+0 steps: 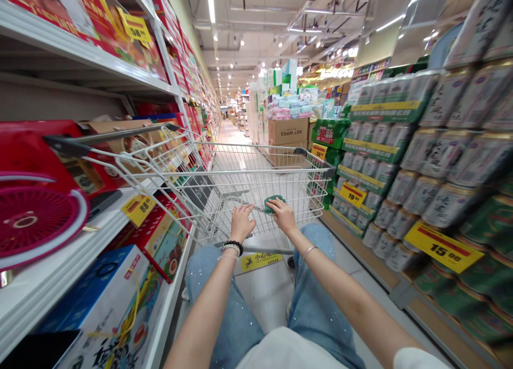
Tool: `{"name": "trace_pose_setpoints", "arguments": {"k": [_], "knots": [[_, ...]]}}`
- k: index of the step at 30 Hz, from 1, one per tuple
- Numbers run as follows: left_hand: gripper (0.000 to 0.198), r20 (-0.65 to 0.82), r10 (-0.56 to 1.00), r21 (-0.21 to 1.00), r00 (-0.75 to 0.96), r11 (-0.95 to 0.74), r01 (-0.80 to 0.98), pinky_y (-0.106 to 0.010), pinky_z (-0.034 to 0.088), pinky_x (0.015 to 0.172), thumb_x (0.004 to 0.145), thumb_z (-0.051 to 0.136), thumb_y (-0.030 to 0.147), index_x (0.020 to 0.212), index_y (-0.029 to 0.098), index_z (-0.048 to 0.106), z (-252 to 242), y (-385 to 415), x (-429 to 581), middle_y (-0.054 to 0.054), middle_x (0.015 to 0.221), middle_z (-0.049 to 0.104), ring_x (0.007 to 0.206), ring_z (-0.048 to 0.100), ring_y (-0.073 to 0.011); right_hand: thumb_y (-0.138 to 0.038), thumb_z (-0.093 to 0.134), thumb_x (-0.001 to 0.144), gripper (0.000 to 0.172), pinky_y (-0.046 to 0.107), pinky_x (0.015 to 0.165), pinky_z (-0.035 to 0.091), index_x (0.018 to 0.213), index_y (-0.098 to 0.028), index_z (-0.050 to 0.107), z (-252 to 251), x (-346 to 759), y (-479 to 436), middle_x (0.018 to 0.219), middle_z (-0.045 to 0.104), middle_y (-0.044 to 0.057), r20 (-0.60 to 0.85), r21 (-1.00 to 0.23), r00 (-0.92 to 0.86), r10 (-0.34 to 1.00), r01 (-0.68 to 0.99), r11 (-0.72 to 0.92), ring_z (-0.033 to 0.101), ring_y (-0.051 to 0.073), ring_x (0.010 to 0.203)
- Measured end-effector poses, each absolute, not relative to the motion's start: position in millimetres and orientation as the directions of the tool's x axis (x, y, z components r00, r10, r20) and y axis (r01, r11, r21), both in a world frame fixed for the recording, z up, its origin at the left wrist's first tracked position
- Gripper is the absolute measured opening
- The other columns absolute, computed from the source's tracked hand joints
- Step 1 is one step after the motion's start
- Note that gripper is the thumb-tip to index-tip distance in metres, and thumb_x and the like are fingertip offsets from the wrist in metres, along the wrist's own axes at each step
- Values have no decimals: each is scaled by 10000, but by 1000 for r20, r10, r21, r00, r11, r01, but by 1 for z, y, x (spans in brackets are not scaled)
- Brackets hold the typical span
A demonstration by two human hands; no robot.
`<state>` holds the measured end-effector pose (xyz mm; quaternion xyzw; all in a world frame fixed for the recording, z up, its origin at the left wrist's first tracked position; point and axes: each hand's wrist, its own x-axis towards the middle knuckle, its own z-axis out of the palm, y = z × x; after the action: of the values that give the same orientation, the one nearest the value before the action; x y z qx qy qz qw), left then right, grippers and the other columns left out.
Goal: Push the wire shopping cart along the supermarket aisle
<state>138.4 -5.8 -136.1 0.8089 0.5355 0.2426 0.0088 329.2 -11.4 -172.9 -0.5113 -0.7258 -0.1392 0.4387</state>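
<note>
A wire shopping cart (256, 182) stands in front of me in a shop aisle. Its basket looks bare. My left hand (241, 222) is closed over the cart's rear handle bar, with a black bead bracelet at the wrist. My right hand (282, 215) grips the same bar a little to the right, beside a green plastic piece (272, 201) on the handle. A thin bangle sits on the right wrist. My legs in blue jeans (312, 299) show below the cart.
Shelves on the left hold red gift boxes (40, 150), a pink fan (32, 219) and blue boxes (108, 305) with yellow price tags (138, 209). Stacked drink cans (433, 166) line the right. A cardboard box marked WET WIPES (287, 130) stands in a mid-aisle display ahead.
</note>
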Motion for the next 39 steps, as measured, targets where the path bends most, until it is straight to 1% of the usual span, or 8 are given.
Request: {"name": "trace_pose_setpoints", "arguments": {"k": [6, 10, 14, 22, 30, 33, 37, 39], "knots": [[631, 381, 861, 252, 336, -446, 859, -495, 196, 1219, 727, 556, 160, 1357, 188, 555, -137, -9, 139, -81, 1387, 583, 1315, 471, -270, 61, 458, 695, 641, 396, 1112, 438, 1220, -242, 667, -134, 317, 3, 1284, 663, 23, 870, -223, -56, 490, 842, 491, 508, 225, 1329], [618, 402, 851, 266, 338, -462, 846, -492, 220, 1211, 727, 561, 164, 1344, 200, 566, -136, -12, 140, -79, 1383, 588, 1305, 484, -266, 61, 476, 677, 620, 422, 1110, 439, 1179, -235, 685, -151, 323, 2, 1267, 672, 34, 846, -244, -66, 530, 834, 494, 533, 239, 1307], [611, 414, 845, 267, 337, -467, 843, -493, 237, 1204, 724, 565, 166, 1333, 212, 575, -136, -15, 142, -73, 1365, 602, 1297, 490, -266, 61, 478, 653, 601, 401, 1035, 507, 1122, -240, 705, -169, 329, -8, 1203, 703, 34, 801, -265, -85, 593, 837, 478, 593, 225, 1234], [636, 424, 833, 235, 356, -480, 845, -498, 222, 1211, 723, 554, 156, 1358, 198, 547, -140, -21, 142, -71, 1375, 589, 1302, 482, -270, 43, 427, 668, 612, 381, 1092, 451, 1149, -230, 688, -126, 314, 1, 1224, 681, 35, 881, -250, -46, 471, 800, 545, 566, 206, 1249], [631, 420, 828, 257, 372, -501, 826, -490, 217, 1219, 734, 528, 129, 1360, 212, 534, -137, -27, 135, -73, 1392, 574, 1321, 471, -255, 63, 433, 637, 601, 327, 982, 526, 1096, -223, 696, -164, 332, -11, 1183, 698, 40, 792, -287, -128, 597, 785, 549, 640, 181, 1129], [634, 487, 820, 229, 300, -451, 863, -464, 223, 1221, 742, 480, 82, 1364, 197, 521, -138, -33, 117, -88, 1362, 585, 1288, 501, -239, 63, 425, 655, 603, 337, 978, 529, 1109, -225, 697, -155, 333, -13, 1165, 703, 40, 800, -256, -161, 578, 779, 572, 642, 183, 1118], [601, 569, 815, 212, 107, -271, 939, -486, 231, 1211, 766, 466, 77, 1349, 207, 534, -143, -36, 90, -103, 1362, 576, 1296, 490, -262, 58, 440, 693, 624, 393, 1099, 446, 1187, -244, 674, -129, 316, -5, 1259, 662, 37, 851, -184, -188, 491, 768, 613, 546, 204, 1269], [602, 550, 825, 196, 125, -274, 942, -500, 240, 1203, 770, 466, 78, 1346, 236, 540, -144, -34, 81, -86, 1359, 584, 1315, 475, -264, 53, 455, 707, 618, 410, 1123, 426, 1197, -254, 671, -126, 306, -1, 1277, 654, 32, 854, -174, -188, 484, 774, 609, 523, 211, 1297]]}}
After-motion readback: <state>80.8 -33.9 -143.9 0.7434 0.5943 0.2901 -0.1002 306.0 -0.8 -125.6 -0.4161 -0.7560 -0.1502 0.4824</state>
